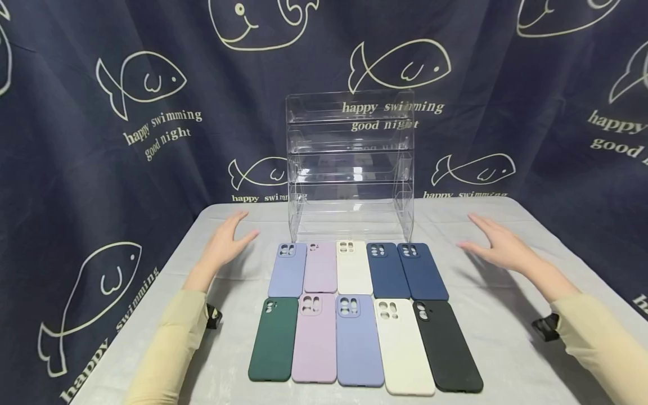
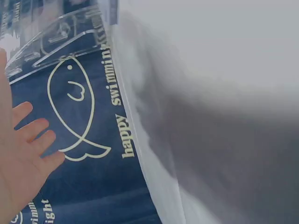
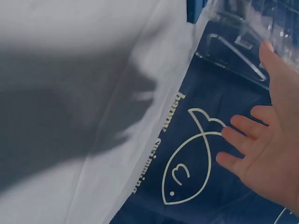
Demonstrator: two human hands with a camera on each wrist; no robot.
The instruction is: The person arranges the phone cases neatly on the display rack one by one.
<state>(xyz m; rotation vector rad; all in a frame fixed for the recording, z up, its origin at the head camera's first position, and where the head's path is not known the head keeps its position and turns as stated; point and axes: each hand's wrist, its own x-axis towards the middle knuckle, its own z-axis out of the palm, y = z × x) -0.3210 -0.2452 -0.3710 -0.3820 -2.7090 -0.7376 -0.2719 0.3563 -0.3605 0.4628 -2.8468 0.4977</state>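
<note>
Phone cases lie in two rows on the table between the hands. The back row has a light blue case (image 1: pixel 288 273), a lilac case (image 1: pixel 321 270), a white case (image 1: pixel 354 271) and two dark blue cases (image 1: pixel 387 273). In front are a green case (image 1: pixel 274 340), a lilac, a light blue, a white and a black case (image 1: pixel 448 349). Left of the rows, the left hand (image 1: pixel 226 242) hovers with its fingers extended, holding nothing. On the opposite side the right hand (image 1: pixel 501 244) is likewise held out with loose fingers, touching nothing. Both wrist views show spread fingers.
Behind the cases stands a clear tiered acrylic rack (image 1: pixel 350 169) with several shelves. A pale cloth covers the table (image 1: pixel 233 360). A dark blue curtain (image 1: pixel 212 112) with fish drawings hangs beyond the table's back edge and along both sides.
</note>
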